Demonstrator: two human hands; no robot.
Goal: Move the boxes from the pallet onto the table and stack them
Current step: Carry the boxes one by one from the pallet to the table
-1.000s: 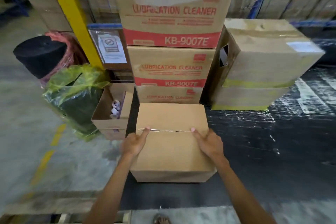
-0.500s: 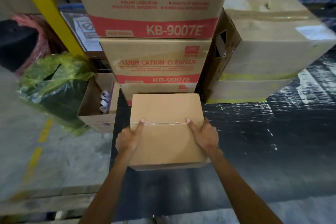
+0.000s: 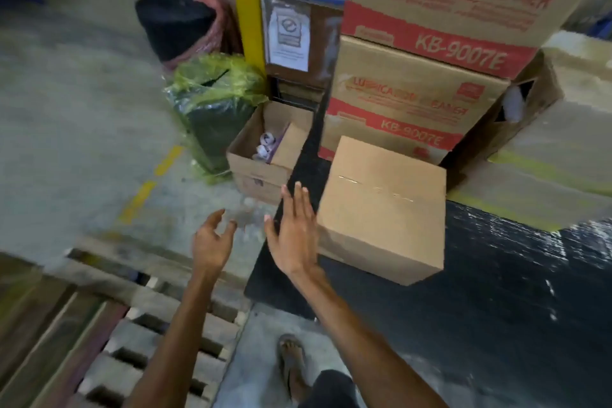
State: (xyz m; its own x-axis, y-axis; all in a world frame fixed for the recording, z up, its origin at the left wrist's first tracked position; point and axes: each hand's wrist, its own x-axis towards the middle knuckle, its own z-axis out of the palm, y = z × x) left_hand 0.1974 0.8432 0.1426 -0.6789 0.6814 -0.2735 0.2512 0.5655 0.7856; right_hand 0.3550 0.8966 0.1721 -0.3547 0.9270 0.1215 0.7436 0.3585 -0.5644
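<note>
Head: left hand (image 3: 212, 242), right hand (image 3: 293, 235) grips released; plain box (image 3: 384, 209) beside; open carton (image 3: 261, 172) ahead.

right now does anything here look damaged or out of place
The taped carton right of the printed stack has a hole open in its side wall, with something white showing inside. Nothing looks spilled.

We see a narrow gap btwn plain box (image 3: 381, 209) & open carton (image 3: 261, 172) at left. Printed cartons (image 3: 414, 103) block the rear, taped cartons (image 3: 546, 149) the right; black surface (image 3: 496, 308) lies free in front.
</note>
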